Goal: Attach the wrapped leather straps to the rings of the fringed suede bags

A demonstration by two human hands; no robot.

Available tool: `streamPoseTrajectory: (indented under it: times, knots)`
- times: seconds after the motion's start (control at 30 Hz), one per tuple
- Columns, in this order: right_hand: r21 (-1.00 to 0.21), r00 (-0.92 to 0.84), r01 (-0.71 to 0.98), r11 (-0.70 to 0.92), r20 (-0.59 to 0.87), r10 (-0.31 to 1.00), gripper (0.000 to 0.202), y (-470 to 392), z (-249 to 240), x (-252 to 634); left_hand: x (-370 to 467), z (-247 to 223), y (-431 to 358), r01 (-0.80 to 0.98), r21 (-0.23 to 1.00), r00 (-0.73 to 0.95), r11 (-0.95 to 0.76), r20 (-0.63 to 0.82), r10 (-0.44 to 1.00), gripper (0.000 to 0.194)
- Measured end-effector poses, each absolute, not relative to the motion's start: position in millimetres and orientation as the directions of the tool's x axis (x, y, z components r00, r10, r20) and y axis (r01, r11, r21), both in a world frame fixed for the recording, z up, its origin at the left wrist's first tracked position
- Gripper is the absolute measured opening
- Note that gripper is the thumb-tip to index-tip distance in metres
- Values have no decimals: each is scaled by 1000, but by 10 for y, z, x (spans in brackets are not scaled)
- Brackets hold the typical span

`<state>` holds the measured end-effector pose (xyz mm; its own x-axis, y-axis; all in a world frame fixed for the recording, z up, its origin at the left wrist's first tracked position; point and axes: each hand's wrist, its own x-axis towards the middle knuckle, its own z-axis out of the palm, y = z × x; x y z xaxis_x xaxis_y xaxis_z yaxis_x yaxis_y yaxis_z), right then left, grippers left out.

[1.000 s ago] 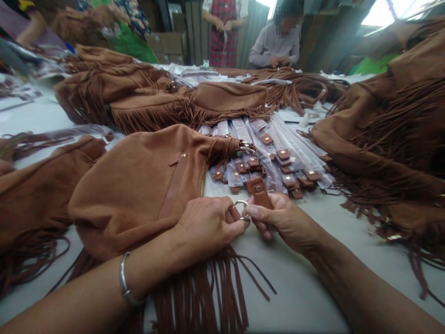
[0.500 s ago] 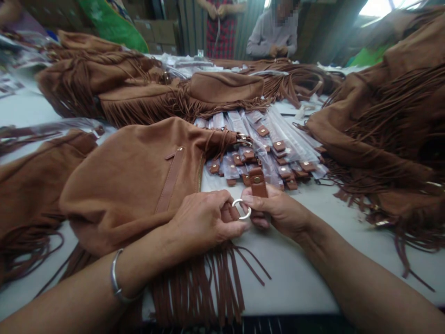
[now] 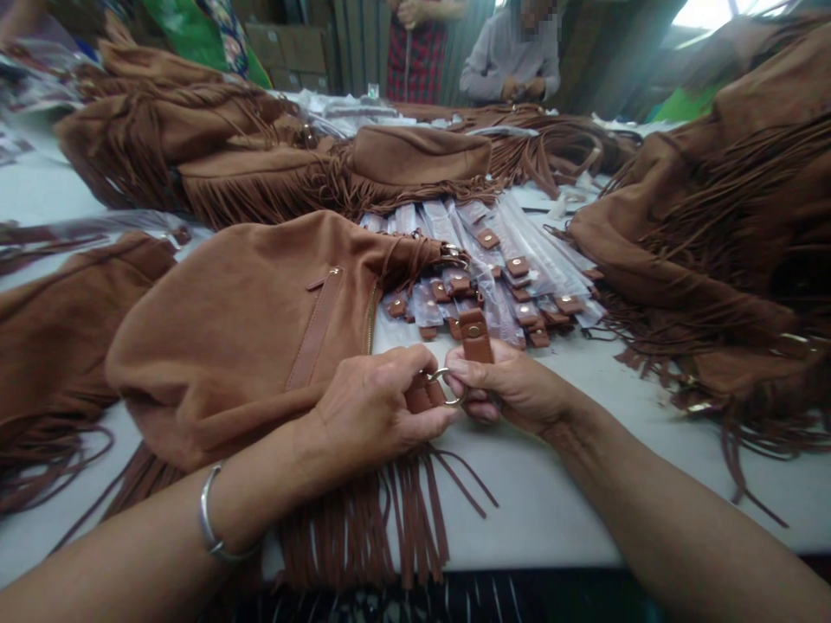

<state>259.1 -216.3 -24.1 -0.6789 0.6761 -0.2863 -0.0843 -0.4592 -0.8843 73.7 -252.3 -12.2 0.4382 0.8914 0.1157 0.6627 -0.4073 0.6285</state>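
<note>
A brown suede fringed bag (image 3: pixel 227 320) lies on the white table in front of me, its zip pocket facing up. My left hand (image 3: pixel 380 394) is closed around a brown leather tab (image 3: pixel 425 395) at the bag's near end, by a metal ring (image 3: pixel 458 396). Between finger and thumb, my right hand (image 3: pixel 512 381) pinches a leather strap end (image 3: pixel 476 336) with a snap stud. Its thumb also touches the ring. Whether the strap passes through the ring is hidden by my fingers. The bag's fringe (image 3: pixel 370 519) hangs toward the table's front edge.
Behind my hands lies a pile of plastic-wrapped straps (image 3: pixel 506 260) with leather ends. More fringed bags are heaped at the back (image 3: pixel 260 164), at the right (image 3: pixel 727 251) and at the left (image 3: pixel 65 320). Several people, one in a light shirt (image 3: pixel 484 65), are across the table.
The ring has turned, now showing more edge-on between my hands, and more of the leather tab shows. Both hands keep their grip. The view has shifted slightly.
</note>
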Motion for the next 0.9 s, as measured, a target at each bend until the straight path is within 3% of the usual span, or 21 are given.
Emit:
streamPoseTrajectory:
  times: [0.13, 0.37, 0.6, 0.77, 0.9]
  knots:
    - [-860, -688, -85, -503, -315, 654, 28, -2136, -246, 2603, 739, -120, -2522, 633, 631, 459, -449, 162, 874, 20]
    - [-939, -627, -41, -343, -243, 741, 29, -2179, -276, 2647, 743, -137, -2528, 610, 700, 398, -371, 134, 908, 19]
    - [-854, -743, 5, -520, -352, 569, 31, -2090, -237, 2639, 767, -141, -2555, 610, 660, 448, -438, 169, 878, 21]
    - [-917, -658, 24, -399, -315, 685, 35, -2124, -232, 2712, 772, -152, -2557, 538, 767, 410, -349, 123, 904, 16]
    - [-940, -661, 40, -339, -279, 696, 33, -2130, -228, 2708, 760, -176, -2523, 556, 752, 392, -354, 138, 910, 17]
